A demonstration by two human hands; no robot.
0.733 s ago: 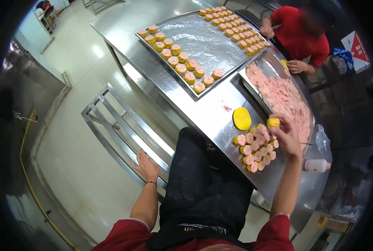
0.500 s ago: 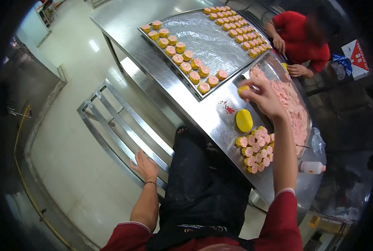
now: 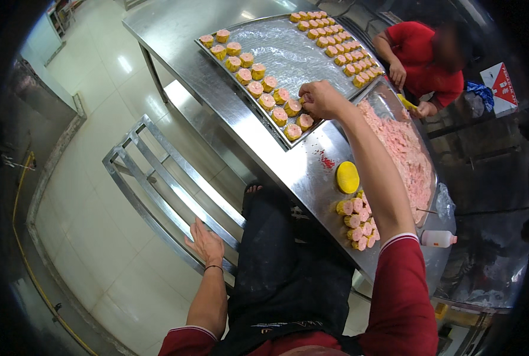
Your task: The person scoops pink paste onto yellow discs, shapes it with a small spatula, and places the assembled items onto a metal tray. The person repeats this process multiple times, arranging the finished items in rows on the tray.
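My right hand [image 3: 322, 99] is over the near corner of a film-lined metal tray [image 3: 276, 50], fingers closed in a pinch on a shumai, a small yellow-wrapped dumpling, mostly hidden by the fingers. Beside it stand rows of shumai [image 3: 255, 89] with pink tops. My left hand [image 3: 206, 242] lies with fingers stretched on a bar of a metal slatted bench [image 3: 175, 196]. Below my right forearm are a stack of round yellow wrappers [image 3: 347, 177], a cluster of filled shumai [image 3: 353, 221], and a deep pan of pink filling [image 3: 416, 178], partly covered by the arm.
Small red bits [image 3: 327, 161] lie on the steel table [image 3: 217, 95]. A white bottle [image 3: 438, 238] and a crumpled plastic bag [image 3: 445, 202] are at the right edge. Across the table a person in red [image 3: 421, 59] holds a yellow wrapper. More shumai [image 3: 335, 47] fill the tray's far end.
My right hand has moved from above the wrappers, left and away from me, to the tray's near corner with the shumai. My left hand has stayed on the bench.
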